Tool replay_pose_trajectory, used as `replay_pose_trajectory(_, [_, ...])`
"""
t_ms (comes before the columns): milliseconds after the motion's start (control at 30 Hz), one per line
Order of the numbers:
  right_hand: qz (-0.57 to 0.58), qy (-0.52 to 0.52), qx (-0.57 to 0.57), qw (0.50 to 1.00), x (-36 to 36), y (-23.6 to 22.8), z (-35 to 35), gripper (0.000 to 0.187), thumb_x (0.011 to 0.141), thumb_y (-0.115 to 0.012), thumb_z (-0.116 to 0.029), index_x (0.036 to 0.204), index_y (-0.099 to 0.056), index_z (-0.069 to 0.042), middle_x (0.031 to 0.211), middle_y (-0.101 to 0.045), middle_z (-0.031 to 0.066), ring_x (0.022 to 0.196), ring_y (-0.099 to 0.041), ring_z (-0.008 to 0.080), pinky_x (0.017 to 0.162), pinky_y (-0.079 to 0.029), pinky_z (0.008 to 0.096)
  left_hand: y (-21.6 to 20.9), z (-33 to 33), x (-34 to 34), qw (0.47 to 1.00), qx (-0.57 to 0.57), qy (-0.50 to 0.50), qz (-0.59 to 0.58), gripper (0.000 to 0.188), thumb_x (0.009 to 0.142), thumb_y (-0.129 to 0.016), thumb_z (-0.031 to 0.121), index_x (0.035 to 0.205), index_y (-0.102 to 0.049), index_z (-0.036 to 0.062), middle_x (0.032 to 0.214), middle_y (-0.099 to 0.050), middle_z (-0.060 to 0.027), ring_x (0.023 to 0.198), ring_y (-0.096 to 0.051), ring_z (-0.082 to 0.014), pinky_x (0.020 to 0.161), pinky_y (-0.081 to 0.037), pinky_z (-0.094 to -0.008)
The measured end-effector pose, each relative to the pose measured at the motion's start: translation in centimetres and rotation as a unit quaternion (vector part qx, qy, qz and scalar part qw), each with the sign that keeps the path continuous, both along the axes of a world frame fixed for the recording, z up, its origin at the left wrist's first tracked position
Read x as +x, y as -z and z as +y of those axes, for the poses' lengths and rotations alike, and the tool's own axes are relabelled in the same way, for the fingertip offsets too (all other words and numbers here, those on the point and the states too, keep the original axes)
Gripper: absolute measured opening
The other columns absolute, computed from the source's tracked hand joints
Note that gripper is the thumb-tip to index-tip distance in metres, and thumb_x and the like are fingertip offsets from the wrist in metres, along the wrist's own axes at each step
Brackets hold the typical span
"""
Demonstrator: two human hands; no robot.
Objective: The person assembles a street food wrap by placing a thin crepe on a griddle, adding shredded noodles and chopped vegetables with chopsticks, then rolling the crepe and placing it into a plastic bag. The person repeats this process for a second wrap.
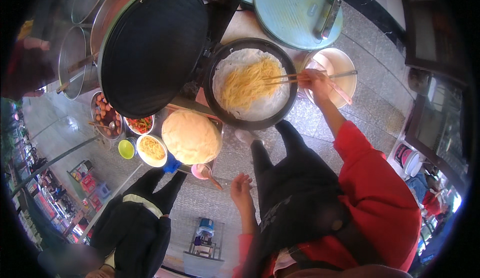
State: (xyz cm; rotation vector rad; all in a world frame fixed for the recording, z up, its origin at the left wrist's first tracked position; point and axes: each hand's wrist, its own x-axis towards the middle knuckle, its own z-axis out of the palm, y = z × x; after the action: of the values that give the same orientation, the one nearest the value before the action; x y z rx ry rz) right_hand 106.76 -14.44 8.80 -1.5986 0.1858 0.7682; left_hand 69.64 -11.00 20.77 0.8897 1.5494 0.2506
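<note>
My right hand (315,82) is closed around a pair of long chopsticks (280,79). Their tips reach into a heap of pale yellow shreds (245,85), noodles or shredded potato, I cannot tell which. The heap lies on a thin white pancake (267,107) spread over a round black griddle pan (250,124). Hanging to the left, nearer my body, my left hand (242,190) holds nothing; its fingers are loosely curled and apart. Beneath the right hand stands a cream bucket (345,63) with a long metal-handled utensil and a pinkish handle across it.
The black griddle lid (155,53) stands raised at left. Beyond is a closed light-blue griddle (295,10). Left of me are stacked flatbreads (191,137), bowls of yellow shreds (152,149) and peppers (140,124), and a pot of eggs (106,112). Another person (132,228) stands nearby.
</note>
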Motion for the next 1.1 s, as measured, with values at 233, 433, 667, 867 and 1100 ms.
replay_pose_trajectory(233, [0.036, 0.040, 0.033, 0.998, 3.2, 2.5, 4.5, 0.024, 0.085, -0.051, -0.016, 0.092, -0.058, 0.005, 0.077, -0.064, 0.0166, 0.059, -0.062, 0.0195, 0.054, -0.052, 0.0272, -0.1, -0.1, 1.1, 1.000, -0.004, 0.006, 0.004, 0.026, 0.085, -0.054, 0.011, 0.109, -0.054, 0.0000, 0.098, -0.062, -0.0091, 0.084, -0.060, -0.0160, 0.067, -0.045, -0.0235])
replay_pose_trajectory(433, [0.054, 0.029, 0.022, 0.998, 4.4, 2.2, 2.6, 0.022, 0.085, -0.051, -0.015, 0.094, -0.058, 0.004, 0.078, -0.064, 0.0166, 0.057, -0.061, 0.0194, 0.052, -0.052, 0.0270, 0.3, -0.1, 1.8, 1.000, -0.005, 0.004, 0.010, 0.025, 0.084, -0.054, 0.010, 0.107, -0.054, 0.0003, 0.096, -0.062, -0.0083, 0.082, -0.060, -0.0148, 0.067, -0.045, -0.0231])
replay_pose_trajectory(667, [0.005, -0.001, 0.050, 0.999, 4.4, 0.5, 7.3, 0.024, 0.087, -0.048, -0.016, 0.095, -0.057, 0.005, 0.077, -0.063, 0.0144, 0.059, -0.061, 0.0189, 0.053, -0.051, 0.0263, 0.4, -0.2, 2.5, 1.000, -0.019, 0.007, 0.005, 0.026, 0.084, -0.054, 0.009, 0.108, -0.053, -0.0002, 0.096, -0.061, -0.0083, 0.082, -0.060, -0.0149, 0.067, -0.045, -0.0229])
replay_pose_trajectory(867, [-0.017, -0.018, 0.030, 0.999, 6.4, 2.3, 9.0, 0.023, 0.087, -0.047, -0.015, 0.092, -0.056, 0.005, 0.077, -0.062, 0.0146, 0.057, -0.061, 0.0196, 0.052, -0.051, 0.0266, 0.2, 0.1, 3.1, 0.999, -0.034, 0.005, 0.012, 0.028, 0.084, -0.054, 0.009, 0.109, -0.052, -0.0015, 0.098, -0.061, -0.0094, 0.085, -0.060, -0.0163, 0.067, -0.045, -0.0232])
replay_pose_trajectory(1100, [-0.024, -0.028, 0.030, 0.999, 7.9, 1.8, 8.9, 0.026, 0.088, -0.046, -0.017, 0.096, -0.057, 0.006, 0.081, -0.063, 0.0150, 0.063, -0.062, 0.0190, 0.057, -0.052, 0.0274, 0.3, 0.1, 3.6, 0.999, -0.039, 0.012, 0.010, 0.028, 0.084, -0.054, 0.010, 0.109, -0.052, -0.0013, 0.098, -0.061, -0.0096, 0.085, -0.060, -0.0157, 0.068, -0.045, -0.0229])
